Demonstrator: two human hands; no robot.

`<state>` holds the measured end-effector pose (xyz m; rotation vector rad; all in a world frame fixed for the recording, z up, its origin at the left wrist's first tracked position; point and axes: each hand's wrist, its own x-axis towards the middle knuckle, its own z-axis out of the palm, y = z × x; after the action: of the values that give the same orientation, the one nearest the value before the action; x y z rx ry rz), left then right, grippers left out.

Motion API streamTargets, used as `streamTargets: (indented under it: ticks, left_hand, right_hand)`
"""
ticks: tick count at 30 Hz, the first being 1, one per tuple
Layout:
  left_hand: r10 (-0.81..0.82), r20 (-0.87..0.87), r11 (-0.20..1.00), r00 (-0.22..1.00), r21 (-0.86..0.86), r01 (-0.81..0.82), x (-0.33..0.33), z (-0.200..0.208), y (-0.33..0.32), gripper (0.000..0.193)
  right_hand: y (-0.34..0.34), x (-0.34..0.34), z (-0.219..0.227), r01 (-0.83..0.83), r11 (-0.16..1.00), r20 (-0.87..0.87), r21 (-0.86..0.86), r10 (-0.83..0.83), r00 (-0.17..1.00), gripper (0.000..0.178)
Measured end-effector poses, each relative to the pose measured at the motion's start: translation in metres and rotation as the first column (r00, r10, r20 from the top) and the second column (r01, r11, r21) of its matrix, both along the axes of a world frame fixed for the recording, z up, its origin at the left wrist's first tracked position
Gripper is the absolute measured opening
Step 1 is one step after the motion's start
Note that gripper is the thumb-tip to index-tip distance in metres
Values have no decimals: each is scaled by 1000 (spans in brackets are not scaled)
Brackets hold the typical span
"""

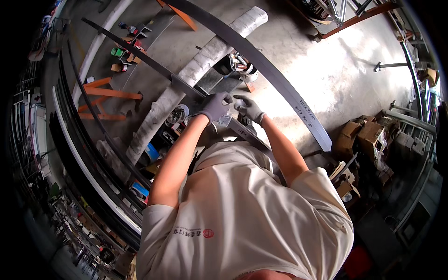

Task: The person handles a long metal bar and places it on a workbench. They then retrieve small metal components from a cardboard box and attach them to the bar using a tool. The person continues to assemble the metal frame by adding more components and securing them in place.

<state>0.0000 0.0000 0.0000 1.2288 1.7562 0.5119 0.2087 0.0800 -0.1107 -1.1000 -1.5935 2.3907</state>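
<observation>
**Both gloved hands at the dark profile, grip unclear**

Long dark profile (185, 87) runs diagonally under the hands, crossing over a white-wrapped beam (205, 60). Left hand (215, 106): fingers curled, right at the profile; can't tell if it's pinching anything. Right hand (249, 107): fingers bent toward the left, just apart from it; can't tell what, if anything, is between them. Translucent piece (224, 121), kind unclear, by left hand. Wide grey strip (280, 77) arcs past on the right. Bucket (248, 74) beyond hands; cardboard boxes (371, 136) far right.
</observation>
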Motion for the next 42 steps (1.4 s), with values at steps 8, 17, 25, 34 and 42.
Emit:
streamTargets:
  ticks: [8,17,25,34,42]
  left_hand:
    - [615,133,646,777,481,-593,-3,3,-48,16]
    - [497,452,867,741,-230,-441,19,-193,-143,40]
    - [505,418,859,755,-332,-391,35,-82,-152,45]
    - [426,705,840,568,-75,-537,49,39,-161,41]
    - [658,752,684,42,-573,-453,7,17,-119,60]
  right_hand:
    - [-34,-25,-35,-163,984,-167,74,173,971,58]
    - [-44,-30,-32,-309,919,-238,243,365,900,76]
    - [-47,-18,-55,-97,959,267,264,24,963,38]
    - [-92,-13,201,-488,258,338,834,460,821,78]
    - [-96,-20,209,-410,348,285,843,357,890,63]
